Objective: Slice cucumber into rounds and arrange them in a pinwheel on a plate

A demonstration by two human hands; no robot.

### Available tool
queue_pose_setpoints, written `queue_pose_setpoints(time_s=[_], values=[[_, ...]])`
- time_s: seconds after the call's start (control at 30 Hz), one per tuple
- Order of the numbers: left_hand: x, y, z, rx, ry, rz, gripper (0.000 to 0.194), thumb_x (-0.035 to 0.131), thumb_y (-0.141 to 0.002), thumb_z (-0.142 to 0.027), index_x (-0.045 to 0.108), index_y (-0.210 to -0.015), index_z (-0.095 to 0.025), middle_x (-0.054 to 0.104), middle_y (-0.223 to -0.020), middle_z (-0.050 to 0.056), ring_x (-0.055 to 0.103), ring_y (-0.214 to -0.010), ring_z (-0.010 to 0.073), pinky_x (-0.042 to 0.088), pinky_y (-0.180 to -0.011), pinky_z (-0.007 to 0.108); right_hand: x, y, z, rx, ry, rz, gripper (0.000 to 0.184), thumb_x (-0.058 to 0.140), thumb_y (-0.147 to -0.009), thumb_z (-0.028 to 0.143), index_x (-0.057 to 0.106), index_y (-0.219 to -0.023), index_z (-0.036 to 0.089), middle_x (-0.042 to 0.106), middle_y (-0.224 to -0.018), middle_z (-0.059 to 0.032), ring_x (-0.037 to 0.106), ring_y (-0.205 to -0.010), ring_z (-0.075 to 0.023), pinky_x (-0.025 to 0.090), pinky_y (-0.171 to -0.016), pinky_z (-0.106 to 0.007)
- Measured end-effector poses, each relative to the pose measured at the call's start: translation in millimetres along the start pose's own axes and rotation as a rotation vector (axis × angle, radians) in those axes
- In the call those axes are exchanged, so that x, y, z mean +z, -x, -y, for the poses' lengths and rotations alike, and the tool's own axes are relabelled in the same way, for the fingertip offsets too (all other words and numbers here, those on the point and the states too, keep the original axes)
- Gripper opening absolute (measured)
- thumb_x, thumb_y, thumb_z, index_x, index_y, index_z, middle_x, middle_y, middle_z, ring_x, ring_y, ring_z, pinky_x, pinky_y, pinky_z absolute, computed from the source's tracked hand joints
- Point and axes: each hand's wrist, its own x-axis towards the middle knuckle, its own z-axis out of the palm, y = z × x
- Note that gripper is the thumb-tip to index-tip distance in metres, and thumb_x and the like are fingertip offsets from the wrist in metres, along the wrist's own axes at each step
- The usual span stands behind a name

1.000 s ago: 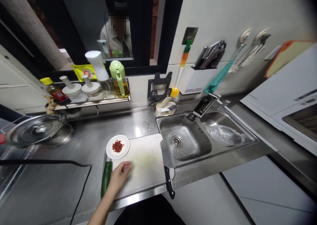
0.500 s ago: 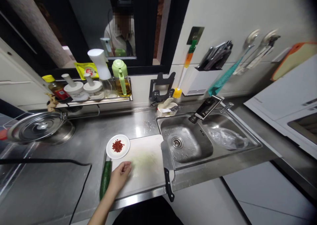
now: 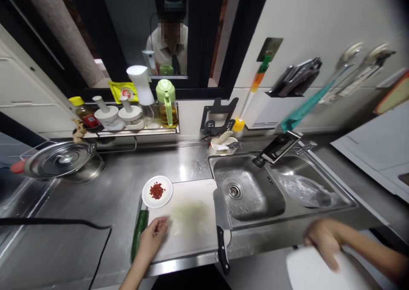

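Note:
My left hand (image 3: 154,234) rests at the left side of a white cutting board (image 3: 198,247), its fingers loosely curled with nothing visible in them. Beside that wrist lies a cucumber (image 3: 139,234). A small white plate (image 3: 148,200) of chopped red bits (image 3: 156,190) overlaps the board's far left corner. Along the right edge of the board lies a kitchen knife (image 3: 221,239), black handle towards me. At the lower right, my right hand (image 3: 324,239) grips a smooth white dish (image 3: 313,271); both are blurred, and the frame cuts off part of the dish.
To the right is a double sink (image 3: 252,196) with a black tap (image 3: 275,149) and a plastic bag (image 3: 309,192). A lidded pan (image 3: 67,158) stands at left. Bottles and jars line a rack (image 3: 137,132) under the window. A black cable (image 3: 107,243) crosses the counter.
My right hand has come into view at the lower right with the white dish. The view has shifted a little left; my left hand stays on the board.

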Motion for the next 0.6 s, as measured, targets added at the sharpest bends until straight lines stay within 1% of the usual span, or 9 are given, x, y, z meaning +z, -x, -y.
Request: queue_pose_setpoints(time_s=[0.03,0.07,0.1,0.17,0.2,0.27,0.4,0.5,0.6], values=[[-0.9,1,1,-0.011,0.015,-0.007,0.05,0.059,-0.066,-0.059,0.067,-0.093,-0.017,0.071,-0.083,0.007,0.065,-0.078,0.0205,0.048,-0.071,0.027,-16,-12,7,0.02,-0.068,0.208,0.017,0.074,-0.058,0.008,0.067,-0.073,0.009,0.067,-0.069,-0.0037,0.064,-0.059,-0.0153,0.05,-0.057,-0.026],[-1.5,3,3,-0.02,0.03,-0.012,0.05,0.059,-0.066,-0.059,0.066,-0.093,-0.017,0.071,-0.083,0.007,0.065,-0.079,0.0205,0.048,-0.071,0.027,-31,-26,18,0.022,-0.216,0.355,0.02,0.072,-0.052,0.001,0.067,-0.07,0.008,0.067,-0.066,-0.0038,0.065,-0.058,-0.014,0.048,-0.058,-0.024],[-1.9,4,4,-0.028,0.044,-0.017,0.051,0.058,-0.067,-0.059,0.066,-0.094,-0.017,0.071,-0.084,0.008,0.065,-0.08,0.0205,0.048,-0.071,0.027,-44,-40,31,-0.006,-0.38,0.404,0.021,0.068,-0.051,-0.003,0.067,-0.07,0.007,0.068,-0.065,-0.0043,0.065,-0.059,-0.0132,0.047,-0.06,-0.023],[-2.2,6,6,-0.049,0.061,-0.029,0.053,0.059,-0.067,-0.06,0.066,-0.095,-0.016,0.071,-0.086,0.009,0.065,-0.082,0.0206,0.049,-0.072,0.027,-61,-73,65,-0.094,-0.715,0.353,0.023,0.061,-0.054,-0.006,0.067,-0.073,0.006,0.069,-0.065,-0.0071,0.065,-0.058,-0.0137,0.047,-0.061,-0.025],[-2.2,7,6,-0.061,0.064,-0.041,0.054,0.058,-0.066,-0.061,0.066,-0.096,-0.016,0.071,-0.087,0.009,0.065,-0.082,0.0206,0.049,-0.072,0.027,-64,-89,84,-0.17,-0.895,0.313,0.024,0.06,-0.055,-0.007,0.068,-0.075,0.005,0.07,-0.069,-0.011,0.066,-0.06,-0.015,0.048,-0.063,-0.027],[-2.0,7,7,-0.083,0.063,-0.066,0.058,0.058,-0.065,-0.063,0.066,-0.096,-0.015,0.071,-0.087,0.008,0.065,-0.083,0.0201,0.049,-0.073,0.027,-59,-123,123,-0.24,-0.985,0.306,0.028,0.061,-0.059,-0.003,0.068,-0.084,0.008,0.071,-0.079,-0.0134,0.067,-0.068,-0.0167,0.049,-0.072,-0.031],[-0.4,6,8,-0.106,0.075,-0.113,0.059,0.057,-0.065,-0.065,0.066,-0.097,-0.015,0.071,-0.086,0.008,0.065,-0.082,0.0193,0.05,-0.072,0.026,-26,-187,189,-0.352,-1.181,0.279,0.034,0.066,-0.063,0.004,0.066,-0.096,0.01,0.07,-0.09,-0.0148,0.068,-0.077,-0.0207,0.048,-0.086,-0.039],[0.5,4,8,-0.111,0.075,-0.139,0.057,0.057,-0.066,-0.063,0.065,-0.097,-0.016,0.071,-0.088,0.008,0.066,-0.083,0.0191,0.051,-0.072,0.026,-5,-225,220,-0.374,-1.263,0.254,0.035,0.064,-0.068,0.006,0.062,-0.103,0.009,0.071,-0.089,-0.0127,0.068,-0.075,-0.0194,0.049,-0.086,-0.04],[0.7,3,9,-0.123,0.059,-0.16,0.055,0.055,-0.068,-0.062,0.065,-0.097,-0.016,0.071,-0.09,0.008,0.066,-0.085,0.0188,0.051,-0.075,0.026,4,-252,237,-0.361,-1.316,0.237,0.036,0.061,-0.071,0.005,0.059,-0.106,0.009,0.071,-0.085,-0.0105,0.067,-0.069,-0.0172,0.051,-0.082,-0.038]])
